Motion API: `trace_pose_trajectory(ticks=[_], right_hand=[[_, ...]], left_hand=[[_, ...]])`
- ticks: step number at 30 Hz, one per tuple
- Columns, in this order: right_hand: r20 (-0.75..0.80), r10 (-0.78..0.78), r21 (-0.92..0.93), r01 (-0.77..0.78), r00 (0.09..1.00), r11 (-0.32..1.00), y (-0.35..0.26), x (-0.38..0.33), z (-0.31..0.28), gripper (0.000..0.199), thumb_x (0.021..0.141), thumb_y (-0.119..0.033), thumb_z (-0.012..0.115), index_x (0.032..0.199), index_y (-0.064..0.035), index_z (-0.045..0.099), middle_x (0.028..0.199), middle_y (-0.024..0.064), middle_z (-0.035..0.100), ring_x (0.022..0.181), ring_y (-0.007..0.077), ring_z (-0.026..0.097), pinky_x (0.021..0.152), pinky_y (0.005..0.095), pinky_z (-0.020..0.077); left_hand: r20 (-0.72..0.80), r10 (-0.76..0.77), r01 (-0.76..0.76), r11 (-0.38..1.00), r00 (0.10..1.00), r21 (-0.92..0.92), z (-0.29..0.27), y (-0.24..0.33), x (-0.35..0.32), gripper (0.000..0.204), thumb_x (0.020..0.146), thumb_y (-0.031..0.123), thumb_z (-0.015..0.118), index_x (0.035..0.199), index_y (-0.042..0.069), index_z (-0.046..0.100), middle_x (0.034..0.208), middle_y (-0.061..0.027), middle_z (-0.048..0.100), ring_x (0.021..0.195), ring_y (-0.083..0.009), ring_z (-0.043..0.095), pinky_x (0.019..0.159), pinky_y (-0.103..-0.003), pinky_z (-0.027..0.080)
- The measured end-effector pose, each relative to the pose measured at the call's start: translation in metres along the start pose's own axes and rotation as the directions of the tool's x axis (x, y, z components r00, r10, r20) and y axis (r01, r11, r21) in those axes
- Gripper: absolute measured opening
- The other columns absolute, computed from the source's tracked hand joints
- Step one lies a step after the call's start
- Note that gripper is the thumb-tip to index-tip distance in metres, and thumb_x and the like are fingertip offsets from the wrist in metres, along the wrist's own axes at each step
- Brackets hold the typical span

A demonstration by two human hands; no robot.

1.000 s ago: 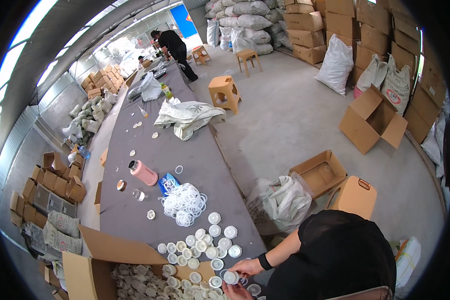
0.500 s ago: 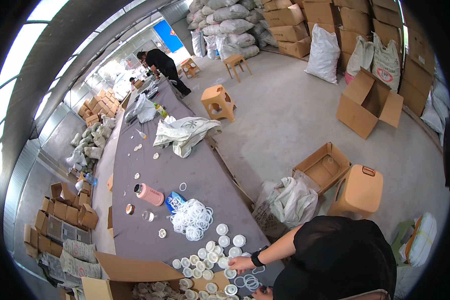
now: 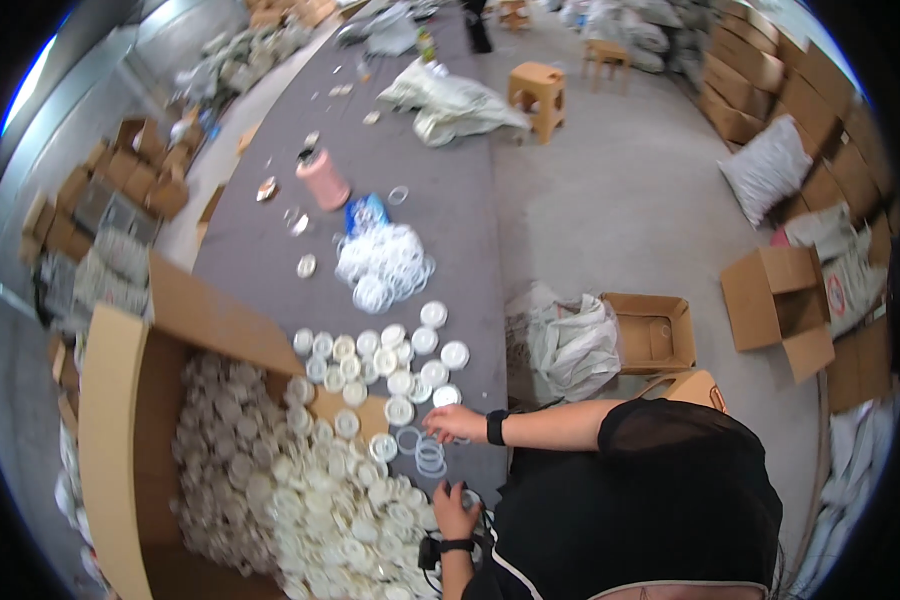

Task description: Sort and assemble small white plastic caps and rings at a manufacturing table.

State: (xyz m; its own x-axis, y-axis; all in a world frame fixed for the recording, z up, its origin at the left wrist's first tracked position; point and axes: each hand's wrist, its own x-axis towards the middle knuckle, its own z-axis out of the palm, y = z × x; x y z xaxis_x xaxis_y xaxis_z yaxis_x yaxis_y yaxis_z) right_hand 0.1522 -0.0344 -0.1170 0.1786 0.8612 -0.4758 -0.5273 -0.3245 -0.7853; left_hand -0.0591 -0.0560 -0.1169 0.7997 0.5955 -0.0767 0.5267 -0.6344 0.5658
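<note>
My right hand (image 3: 454, 423), with a black band at the wrist, hovers by a small cluster of translucent rings (image 3: 431, 458). Its fingers are slightly bent and apart, and I see nothing held in them. Below it, my left hand (image 3: 456, 511) curls around a pale round cap (image 3: 471, 498) that is partly hidden by the fingers. White round caps (image 3: 400, 410) lie in a loose group on the grey-covered table beside my hands. A large heap of similar caps (image 3: 330, 510) spreads from an open cardboard box (image 3: 115, 450) to the table edge near my left hand.
Farther up the table (image 3: 260, 240) lie a pile of white rings (image 3: 385, 262), a blue packet (image 3: 366, 214), a pink bottle (image 3: 323, 180) and a white woven sack (image 3: 450, 105). Right of the table are an open carton (image 3: 655, 335) and an orange stool (image 3: 538, 95).
My view has turned down toward the box and heap, showing more of both. My right hand has moved from the caps to the rings; my left hand now shows more fully with a cap.
</note>
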Motion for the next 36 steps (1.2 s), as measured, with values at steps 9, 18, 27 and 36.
trace_pose_trajectory(ticks=[9, 18, 27, 36], right_hand=[[0.122, 0.125, -0.317, -0.081, 0.985, 0.945, 0.039, -0.021, 0.008, 0.025, 0.079, -0.02, 0.051, 0.098, -0.0037, 0.053, 0.079, 0.0029, 0.055, 0.059, 0.0084, 0.052, 0.05, 0.0203, 0.0412], [0.565, -0.364, -0.725, 0.656, 0.74, 0.209, 0.013, -0.034, 0.006, 0.024, 0.071, -0.026, 0.06, 0.089, -0.0115, 0.057, 0.082, 0.0031, 0.055, 0.08, 0.0186, 0.051, 0.073, 0.0328, 0.0379], [0.058, -0.202, -0.535, 0.201, 0.978, 0.82, 0.024, -0.006, -0.011, 0.015, 0.076, -0.018, 0.056, 0.084, -0.0061, 0.054, 0.071, 0.0021, 0.054, 0.062, 0.0113, 0.049, 0.055, 0.0256, 0.0387], [-0.15, 0.133, 0.034, -0.129, 0.98, 0.991, 0.013, -0.002, -0.007, 0.014, 0.079, -0.022, 0.052, 0.081, -0.0082, 0.051, 0.057, -0.002, 0.045, 0.047, 0.0063, 0.042, 0.042, 0.0199, 0.032]], left_hand=[[-0.119, -0.535, 0.31, 0.639, 0.836, -0.704, 0.023, -0.032, 0.039, 0.015, 0.072, 0.0, 0.055, 0.088, -0.001, 0.053, 0.079, -0.0062, 0.055, 0.069, -0.0129, 0.053, 0.063, -0.025, 0.043], [0.164, -0.694, 0.347, 0.131, 0.701, -0.929, 0.01, -0.043, 0.072, 0.014, 0.074, 0.005, 0.057, 0.086, 0.002, 0.052, 0.076, -0.0038, 0.054, 0.064, -0.0099, 0.052, 0.051, -0.019, 0.042], [-0.253, -0.326, 0.301, 0.944, 0.911, -0.133, -0.033, -0.045, 0.113, 0.011, 0.073, 0.013, 0.057, 0.078, 0.003, 0.054, 0.08, -0.0095, 0.051, 0.07, -0.0242, 0.053, 0.062, -0.034, 0.043], [-0.138, -0.303, 0.309, 0.951, 0.943, 0.025, -0.007, -0.049, 0.126, 0.014, 0.067, 0.014, 0.06, 0.073, 0.005, 0.053, 0.077, -0.011, 0.052, 0.071, -0.0287, 0.053, 0.062, -0.037, 0.043]])
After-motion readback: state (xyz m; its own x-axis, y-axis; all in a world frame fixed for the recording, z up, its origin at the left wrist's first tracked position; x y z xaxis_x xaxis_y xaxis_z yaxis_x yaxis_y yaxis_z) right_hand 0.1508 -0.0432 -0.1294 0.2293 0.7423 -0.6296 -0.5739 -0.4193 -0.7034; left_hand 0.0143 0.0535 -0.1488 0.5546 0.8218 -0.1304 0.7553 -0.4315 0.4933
